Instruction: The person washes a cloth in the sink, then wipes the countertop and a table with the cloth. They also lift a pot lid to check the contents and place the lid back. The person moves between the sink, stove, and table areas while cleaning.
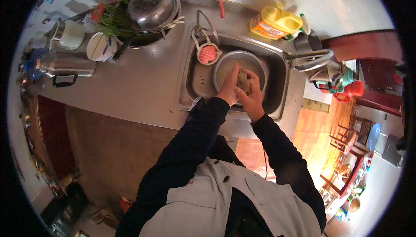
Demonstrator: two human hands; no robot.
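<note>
Both of my hands meet over a round metal basin (224, 62) that stands in the stainless steel sink (199, 89). Between them is a wrung greyish-brown cloth or similar soft, crumpled thing (243, 80); its exact kind is hard to make out. My left hand (231, 85) presses against it from the left with the fingers pointing up. My right hand (254, 95) curls around its right side. Murky water seems to fill the basin below. A pink scrubber in a pale strainer (208, 53) hangs at the sink's upper left corner.
A faucet (310, 58) reaches in from the right rim. Behind the sink stands a yellow jug (276, 22). Left on the counter (143, 84) are a steel thermos (66, 64), a white tub (101, 46), green leafy vegetables (113, 20) and an upturned metal bowl (151, 7).
</note>
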